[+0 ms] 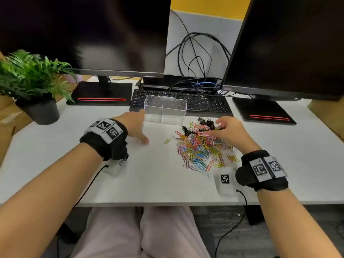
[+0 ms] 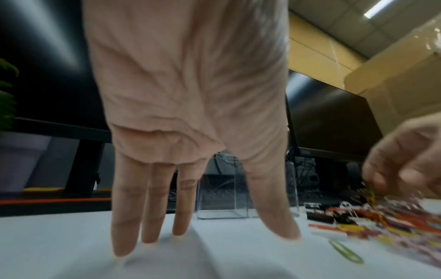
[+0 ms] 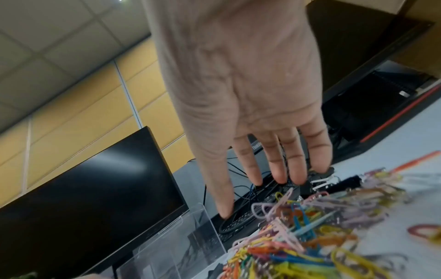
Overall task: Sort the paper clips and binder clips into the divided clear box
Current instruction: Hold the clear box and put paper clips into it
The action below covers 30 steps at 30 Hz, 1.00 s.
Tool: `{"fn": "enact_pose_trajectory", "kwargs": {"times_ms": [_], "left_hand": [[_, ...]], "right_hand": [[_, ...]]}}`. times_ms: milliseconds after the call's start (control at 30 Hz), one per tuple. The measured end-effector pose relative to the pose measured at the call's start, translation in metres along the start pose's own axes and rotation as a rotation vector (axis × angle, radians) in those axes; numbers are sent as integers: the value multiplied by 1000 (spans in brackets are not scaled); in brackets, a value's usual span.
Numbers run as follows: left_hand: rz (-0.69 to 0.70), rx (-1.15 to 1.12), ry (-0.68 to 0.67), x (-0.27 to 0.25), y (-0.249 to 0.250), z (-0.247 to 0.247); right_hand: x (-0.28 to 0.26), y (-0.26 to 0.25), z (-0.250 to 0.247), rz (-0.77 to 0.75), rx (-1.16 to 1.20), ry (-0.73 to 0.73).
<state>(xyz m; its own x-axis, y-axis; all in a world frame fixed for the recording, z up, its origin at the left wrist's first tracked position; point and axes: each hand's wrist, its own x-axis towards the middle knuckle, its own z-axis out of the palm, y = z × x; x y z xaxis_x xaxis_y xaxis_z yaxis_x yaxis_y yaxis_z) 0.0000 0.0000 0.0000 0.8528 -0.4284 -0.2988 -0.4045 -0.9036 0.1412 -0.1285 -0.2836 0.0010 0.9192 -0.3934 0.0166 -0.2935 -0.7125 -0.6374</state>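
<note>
A clear divided box (image 1: 164, 110) stands empty in front of the keyboard, also seen in the left wrist view as the box (image 2: 222, 198). A heap of coloured paper clips (image 1: 201, 148) lies to its right, with black binder clips (image 1: 204, 125) at the heap's far end. My left hand (image 1: 142, 125) lies open on the table beside the box's left end, its straight fingers (image 2: 152, 207) pointing down to the tabletop. My right hand (image 1: 217, 128) hovers open over the binder clips (image 3: 322, 181), its fingers (image 3: 276, 164) stretched and holding nothing.
A black keyboard (image 1: 204, 103) sits right behind the box, with tangled cables (image 1: 197, 62) above it. Two monitors on black bases (image 1: 100, 94) flank it. A potted plant (image 1: 37, 101) stands at the far left. One green paper clip (image 1: 167, 140) lies apart from the heap.
</note>
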Motion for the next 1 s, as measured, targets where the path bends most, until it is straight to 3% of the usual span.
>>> {"fn": "enact_pose_trajectory", "kwargs": {"times_ms": [167, 300, 433, 800, 1000], "left_hand": [[-81, -204, 85, 7, -9, -11], [-17, -326, 164, 22, -13, -18], [92, -337, 153, 41, -9, -24], [171, -541, 176, 52, -13, -30], [231, -646, 154, 54, -20, -29]], "right_hand": [[-1, -4, 6, 43, -209, -132], [5, -3, 11, 55, -276, -109], [14, 2, 17, 55, -317, -107], [40, -16, 17, -55, -366, -30], [45, -23, 6, -39, -332, -73]]}}
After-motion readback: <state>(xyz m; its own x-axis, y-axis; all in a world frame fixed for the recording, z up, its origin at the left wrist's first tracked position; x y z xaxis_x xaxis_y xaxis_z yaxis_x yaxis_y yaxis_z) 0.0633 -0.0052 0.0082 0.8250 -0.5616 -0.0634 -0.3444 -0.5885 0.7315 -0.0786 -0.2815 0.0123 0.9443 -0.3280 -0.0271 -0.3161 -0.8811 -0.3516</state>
